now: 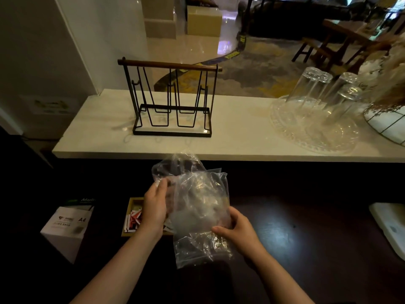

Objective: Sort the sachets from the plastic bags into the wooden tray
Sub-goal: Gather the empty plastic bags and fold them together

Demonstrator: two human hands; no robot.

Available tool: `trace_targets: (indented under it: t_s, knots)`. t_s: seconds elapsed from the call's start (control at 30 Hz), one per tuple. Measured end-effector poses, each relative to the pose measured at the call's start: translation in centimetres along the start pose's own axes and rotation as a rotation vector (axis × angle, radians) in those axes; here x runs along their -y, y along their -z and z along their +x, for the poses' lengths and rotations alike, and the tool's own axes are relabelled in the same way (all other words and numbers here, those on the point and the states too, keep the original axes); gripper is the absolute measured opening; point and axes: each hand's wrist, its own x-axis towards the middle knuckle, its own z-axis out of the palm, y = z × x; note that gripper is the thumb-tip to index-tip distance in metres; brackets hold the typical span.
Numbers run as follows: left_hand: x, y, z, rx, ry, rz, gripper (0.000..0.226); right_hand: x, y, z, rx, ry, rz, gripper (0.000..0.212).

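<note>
I hold clear plastic bags [197, 207] upright over the dark lower counter, and they look empty. My left hand [154, 210] grips their upper left part, and my right hand [237, 232] pinches the lower right edge. Below and behind my left hand sits the wooden tray [131, 204], partly hidden by my hand and the bags. Several red, white and black sachets [133, 219] lie in its left compartment.
A white A4 paper box [65, 224] stands left of the tray. On the raised white counter [236, 137] are a black wire rack [172, 102], a glass tray with upturned glasses [315, 110] and a wire basket [388, 123]. A white object [390, 227] lies at the right edge.
</note>
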Motion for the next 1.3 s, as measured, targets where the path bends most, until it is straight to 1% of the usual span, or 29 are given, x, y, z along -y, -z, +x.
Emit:
trace_targets:
  t_s: [0.07,0.17,0.3,0.4,0.43,0.5,0.57,0.6,0.63,0.67,0.73,0.77,0.83,0.93,1.0,1.03,1.07,1.13,1.2,1.3]
  knots:
    - [0.2,0.7,0.4,-0.034,-0.084,0.052,0.024,0.3,0.5,-0.3,0.023,0.003,0.069,0.056]
    - [0.5,1.9,0.8,-0.020,-0.102,0.042,0.025,1.1,1.6,-0.7,0.071,0.018,0.182,0.066]
    - [1.4,1.9,0.1,0.026,-0.026,0.074,0.012,2.7,2.1,-1.1,0.290,0.012,0.344,0.068]
    - [2.5,1.1,-1.0,0.087,0.054,0.102,0.018,3.2,1.3,-0.9,0.333,0.013,0.353,0.075]
    - [2.6,0.9,-1.4,0.106,0.078,0.085,0.020,3.1,0.9,-0.7,0.322,0.016,0.325,0.076]
    - [2.4,0.6,-2.3,0.125,0.137,-0.021,0.025,2.5,0.1,-0.2,0.262,0.023,0.213,0.075]
    - [2.0,0.7,-2.8,0.175,0.182,-0.132,0.042,1.8,-0.4,0.1,0.151,0.019,0.102,0.072]
    - [1.8,0.9,-2.9,0.226,0.186,-0.155,0.051,1.6,-0.6,0.1,0.104,0.020,0.075,0.071]
    - [1.7,1.0,-3.0,0.269,0.173,-0.151,0.055,1.4,-0.7,0.1,0.075,0.025,0.058,0.071]
    - [1.7,1.0,-3.2,0.284,0.146,-0.113,0.051,1.3,-0.9,0.1,0.063,0.036,0.042,0.070]
    - [2.0,1.2,-3.0,0.258,0.054,0.032,0.038,1.3,-1.1,0.0,0.077,0.044,0.025,0.067]
    - [2.0,1.1,-3.0,0.248,0.008,0.098,0.034,1.4,-1.2,0.0,0.089,0.032,0.045,0.062]
    - [2.1,1.3,-2.8,0.246,-0.054,0.200,0.032,1.8,-1.3,0.3,0.075,0.003,0.094,0.044]
    - [2.1,1.7,-2.5,0.343,-0.053,0.296,0.029,2.8,-1.0,1.5,-0.058,0.050,0.144,0.026]
    - [2.0,1.8,-2.4,0.436,-0.034,0.354,0.031,3.6,-0.6,2.4,-0.142,0.110,0.182,0.023]
    - [1.9,1.7,-2.4,0.464,-0.036,0.375,0.028,3.9,-0.4,2.8,-0.174,0.132,0.170,0.022]
    - [1.8,1.7,-2.4,0.478,-0.046,0.374,0.023,4.2,-0.2,3.1,-0.193,0.154,0.155,0.017]
    - [1.6,1.7,-2.4,0.465,-0.052,0.314,0.017,4.2,0.1,3.4,-0.195,0.172,0.133,0.002]
    - [1.6,1.8,-2.2,0.427,-0.039,0.236,0.014,3.6,0.3,3.6,-0.207,0.126,0.133,0.012]
    - [1.5,2.1,-2.1,0.414,-0.044,0.223,0.010,2.5,0.7,3.9,-0.255,0.024,0.201,0.017]
